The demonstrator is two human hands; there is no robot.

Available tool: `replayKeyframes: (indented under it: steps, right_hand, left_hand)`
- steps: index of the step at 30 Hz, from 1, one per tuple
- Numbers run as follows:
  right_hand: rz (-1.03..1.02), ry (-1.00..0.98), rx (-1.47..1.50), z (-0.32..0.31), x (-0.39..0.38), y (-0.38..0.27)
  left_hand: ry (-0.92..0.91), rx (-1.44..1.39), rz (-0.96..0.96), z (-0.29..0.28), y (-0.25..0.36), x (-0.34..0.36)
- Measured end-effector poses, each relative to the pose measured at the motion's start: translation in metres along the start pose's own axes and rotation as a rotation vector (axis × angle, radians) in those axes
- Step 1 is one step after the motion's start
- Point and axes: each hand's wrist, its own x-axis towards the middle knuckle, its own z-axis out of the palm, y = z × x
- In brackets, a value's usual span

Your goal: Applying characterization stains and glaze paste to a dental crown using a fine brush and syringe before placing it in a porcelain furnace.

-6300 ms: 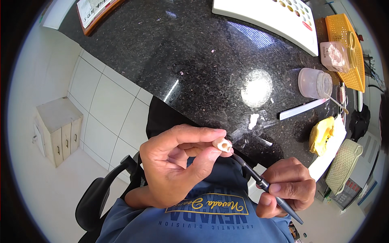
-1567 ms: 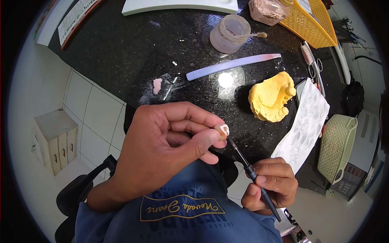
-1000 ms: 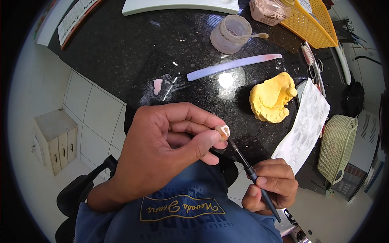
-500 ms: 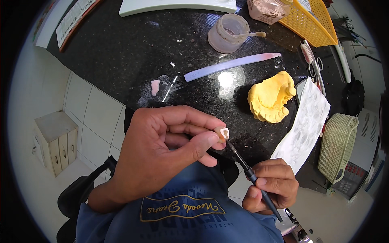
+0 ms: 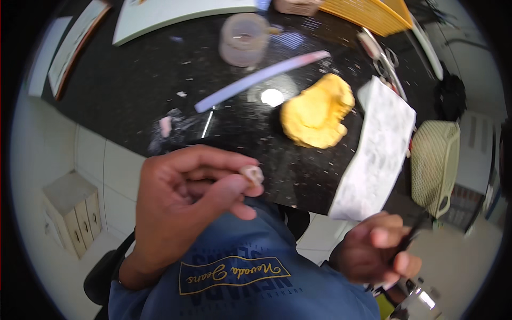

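Note:
My left hand (image 5: 189, 210) pinches a small white-and-tan piece (image 5: 252, 175) between thumb and fingers, over the near edge of the black speckled counter (image 5: 117, 85). At lower right, my right hand (image 5: 376, 250) grips a dark slim tool (image 5: 408, 238); both are smeared by motion and the tool's tip is unclear. A yellow dental cast (image 5: 312, 120) lies above the hands, with a creased white paper strip (image 5: 373, 154) at its right. A lilac plastic strip (image 5: 250, 82) lies farther back, and a smear of pink material (image 5: 165, 126) sits to the left.
A translucent jar (image 5: 240, 42) with a small spoon, a white board (image 5: 176, 24) and a yellow basket (image 5: 373, 16) stand at the back. Scissors and a brush (image 5: 381, 58) lie at right, near a pale green basket (image 5: 429, 165). A small cabinet (image 5: 74, 218) stands on the floor at left.
My right hand with the tool has moved right, away from the piece, and turned. The view has shifted and blurred. In the oldest frame the piece was turned differently in my left fingers.

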Motion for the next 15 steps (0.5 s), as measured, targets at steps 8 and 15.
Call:
replayKeyframes:
  steps: [8,15]
  right_hand:
    - [0.266,-0.603,-0.795,-0.044,0.005,-0.024]
    - [0.258,-0.644,-0.915,-0.036,-0.005,-0.023]
  left_hand:
    - [-0.102,0.006,0.029,0.027,-0.008,-0.009]
    - [-0.194,-0.03,0.145,0.046,-0.014,-0.006]
